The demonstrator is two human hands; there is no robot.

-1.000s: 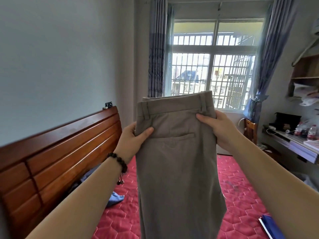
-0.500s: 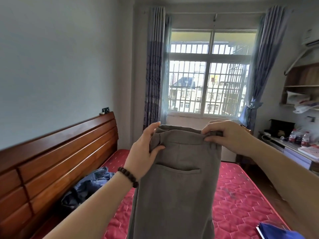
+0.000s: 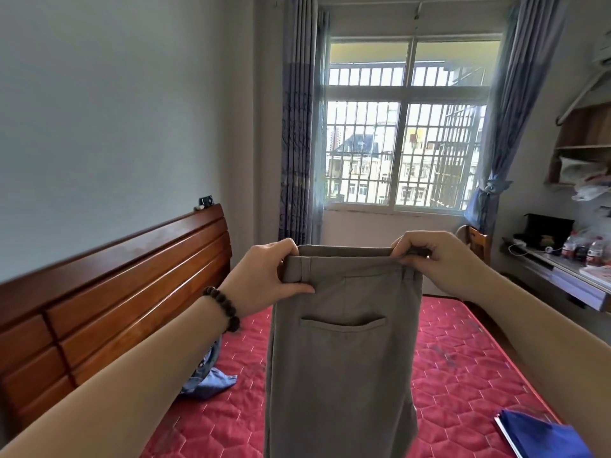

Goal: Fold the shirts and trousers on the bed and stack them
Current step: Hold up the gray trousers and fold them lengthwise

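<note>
We see the red bed point(image 3: 463, 375) below, and grey trousers point(image 3: 340, 358) hanging upright over it at centre. Our left hand point(image 3: 264, 276) pinches the waistband's left corner, our right hand point(image 3: 439, 259) grips its right corner. A blue garment point(image 3: 211, 381) lies left, near the headboard point(image 3: 115, 292).

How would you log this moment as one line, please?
hands: left, right grip waistband | trousers: hanging above bed | fold: pending
</note>
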